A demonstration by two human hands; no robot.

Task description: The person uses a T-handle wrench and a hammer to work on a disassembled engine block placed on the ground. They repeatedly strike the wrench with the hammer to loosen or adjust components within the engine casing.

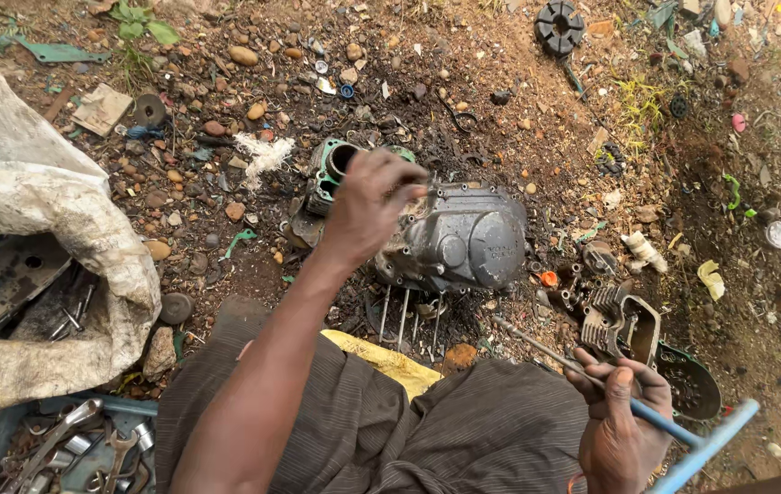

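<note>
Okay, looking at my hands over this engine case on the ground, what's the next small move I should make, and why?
Probably bring the T-handle wrench in your right hand up to the grey engine cover. Your left hand already rests on the cover's upper edge, pinching something small there, while the wrench's tip points at the ground short of the cover. What the fingers pinch is too small to tell.

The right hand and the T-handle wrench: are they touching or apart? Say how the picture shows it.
Touching. The head view shows the right hand with its fingers closed around the shaft of the T-handle wrench, just above its blue crossbar.
</note>
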